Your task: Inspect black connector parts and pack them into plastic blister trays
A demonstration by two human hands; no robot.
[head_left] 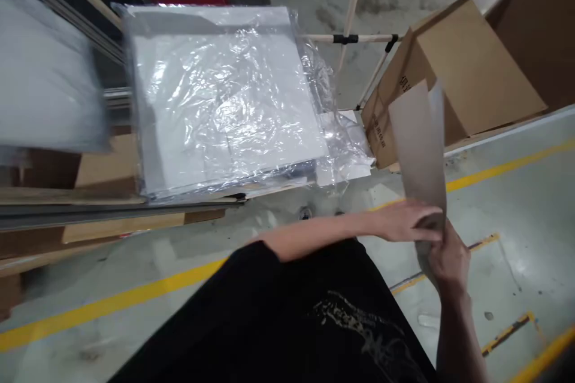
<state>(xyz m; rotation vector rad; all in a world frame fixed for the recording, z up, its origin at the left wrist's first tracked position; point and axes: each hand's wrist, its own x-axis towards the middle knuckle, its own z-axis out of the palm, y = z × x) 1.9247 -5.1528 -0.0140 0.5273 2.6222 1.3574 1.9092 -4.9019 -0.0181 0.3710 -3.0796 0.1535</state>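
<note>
Left hand (406, 221) and right hand (449, 256) hold a bent sheet (420, 149).

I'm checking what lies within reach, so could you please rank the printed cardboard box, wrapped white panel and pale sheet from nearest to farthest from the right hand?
From the right hand:
1. Pale sheet, in its grip.
2. Printed cardboard box, ahead.
3. Wrapped white panel, farther left.
</note>
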